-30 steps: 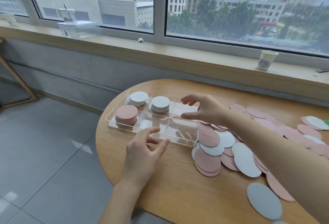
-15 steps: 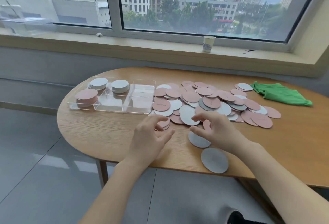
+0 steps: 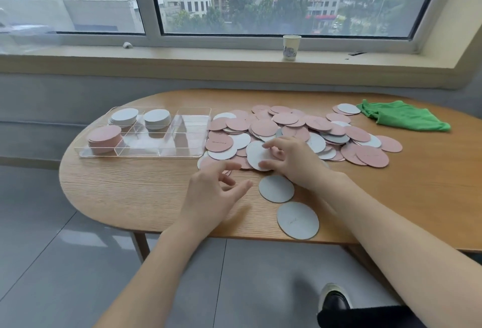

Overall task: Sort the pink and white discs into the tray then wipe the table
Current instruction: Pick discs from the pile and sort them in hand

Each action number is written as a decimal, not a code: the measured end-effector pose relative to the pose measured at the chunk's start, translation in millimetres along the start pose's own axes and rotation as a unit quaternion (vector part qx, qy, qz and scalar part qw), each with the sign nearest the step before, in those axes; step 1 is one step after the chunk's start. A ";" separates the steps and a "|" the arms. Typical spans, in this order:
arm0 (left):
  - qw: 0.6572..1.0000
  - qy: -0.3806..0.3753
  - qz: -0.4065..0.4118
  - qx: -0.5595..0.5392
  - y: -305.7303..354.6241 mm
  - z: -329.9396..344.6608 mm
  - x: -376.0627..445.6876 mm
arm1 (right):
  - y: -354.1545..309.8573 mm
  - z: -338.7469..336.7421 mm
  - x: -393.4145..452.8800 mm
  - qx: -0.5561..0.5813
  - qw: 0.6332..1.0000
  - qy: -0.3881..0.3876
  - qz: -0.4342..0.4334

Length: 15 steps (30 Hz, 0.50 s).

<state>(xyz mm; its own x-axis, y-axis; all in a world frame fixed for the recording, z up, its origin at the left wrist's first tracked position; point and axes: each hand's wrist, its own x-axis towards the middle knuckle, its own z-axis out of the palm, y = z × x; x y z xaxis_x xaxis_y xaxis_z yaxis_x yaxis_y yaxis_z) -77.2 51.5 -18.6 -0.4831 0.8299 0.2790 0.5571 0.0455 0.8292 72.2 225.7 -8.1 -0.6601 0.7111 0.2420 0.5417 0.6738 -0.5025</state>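
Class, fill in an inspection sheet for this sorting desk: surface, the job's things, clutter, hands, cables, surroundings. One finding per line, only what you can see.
Surface: wooden table, rounded end.
Job's things: clear tray holding one pink stack and two white stacks, other compartments empty; mixed loose pile; two white discs apart near the front edge; green cloth far right.
Clutter: nothing seen on the table.
Hands: right hand pinches a white disc at the pile's edge; left hand holds nothing, fingers loosely spread.
Cables: nothing seen.
Surroundings: paper cup on the windowsill; buildings outside.
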 end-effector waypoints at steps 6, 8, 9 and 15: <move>1.000 -0.013 -0.012 0.000 -3.4 -0.6 3.1 | 2.5 -4.2 24.0 0.035 0.998 -0.050 0.034; 1.000 -0.017 -0.017 -0.003 -3.3 -1.3 3.3 | 1.0 -5.9 28.1 0.039 0.997 -0.061 0.028; 1.000 -0.016 -0.019 -0.005 -3.1 -1.6 3.3 | 0.5 -6.1 30.0 0.030 0.997 -0.069 0.027; 1.000 -0.008 -0.023 -0.013 -2.6 -2.3 2.3 | -2.2 -1.8 31.0 0.033 0.999 -0.038 0.019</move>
<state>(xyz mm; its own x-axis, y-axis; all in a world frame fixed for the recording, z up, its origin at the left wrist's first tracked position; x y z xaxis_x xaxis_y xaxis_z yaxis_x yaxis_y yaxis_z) -81.3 52.0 -19.0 -0.4961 0.8365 0.2325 0.5167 0.0693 0.8533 51.4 246.7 2.0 -0.6789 0.7166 0.1600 0.5324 0.6305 -0.5648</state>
